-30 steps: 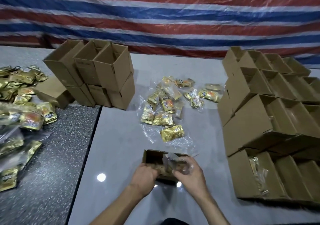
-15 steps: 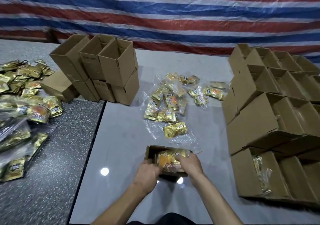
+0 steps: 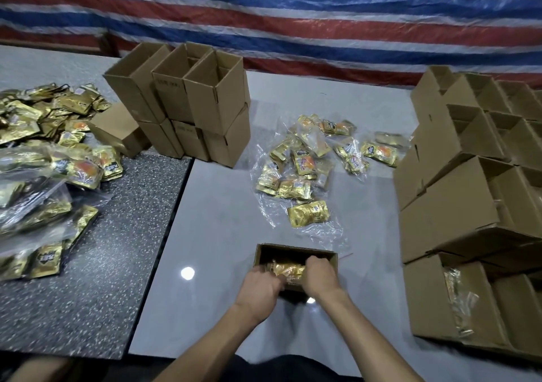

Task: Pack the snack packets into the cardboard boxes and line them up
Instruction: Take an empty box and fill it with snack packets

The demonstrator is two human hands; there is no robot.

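A small open cardboard box (image 3: 296,251) stands on the white table right in front of me. A gold snack packet bag (image 3: 289,270) sits down inside it. My left hand (image 3: 259,286) grips the bag's left end, fingers curled into the box. My right hand (image 3: 321,276) grips its right end, knuckles up over the box's right side. Beyond the box lie loose gold snack packets (image 3: 308,158) in clear wrappers, the nearest one (image 3: 308,213) by itself.
Open empty boxes (image 3: 187,99) are stacked at the back left of the white table. Rows of open boxes (image 3: 469,176) fill the right side, one holding a packet bag (image 3: 457,299). A dark speckled table (image 3: 102,249) on the left bears a heap of gold packets (image 3: 44,152).
The packet bag went from above the box's rim down into the box. Both hands followed it down and now reach inside. The camera tilted lower and closer.
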